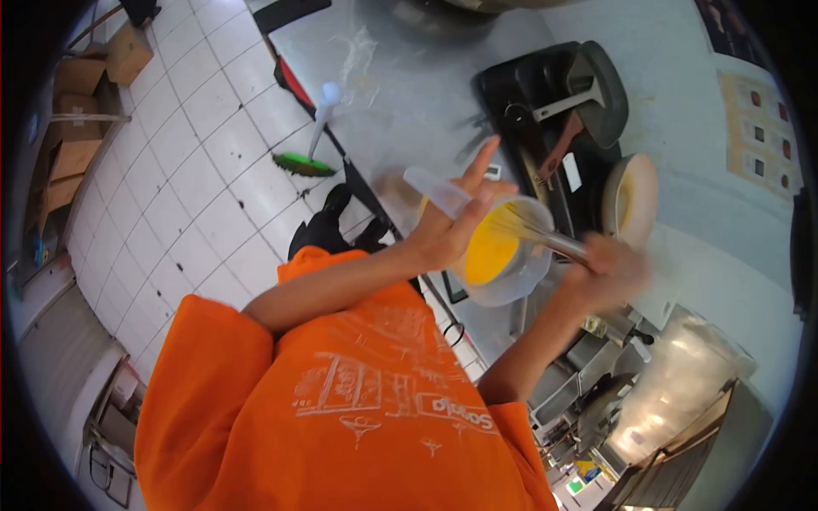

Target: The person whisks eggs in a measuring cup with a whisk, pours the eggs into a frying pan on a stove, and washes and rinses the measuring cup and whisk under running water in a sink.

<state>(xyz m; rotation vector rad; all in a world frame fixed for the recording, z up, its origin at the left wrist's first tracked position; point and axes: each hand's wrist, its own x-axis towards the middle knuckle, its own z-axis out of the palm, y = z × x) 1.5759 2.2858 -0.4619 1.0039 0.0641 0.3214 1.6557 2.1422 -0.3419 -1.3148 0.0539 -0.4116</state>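
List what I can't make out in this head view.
All in the head view:
Right hand: exact finger grip lost to blur.
Whisk: wire ends blurred against the yellow liquid.
Round metal vessel: cut off by the top edge.
Pale wall poster: any print too small to read.

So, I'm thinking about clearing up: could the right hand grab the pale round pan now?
Probably not straight away: the right hand is closed around the whisk. Once freed, the way looks open, with the pale round pan close by.
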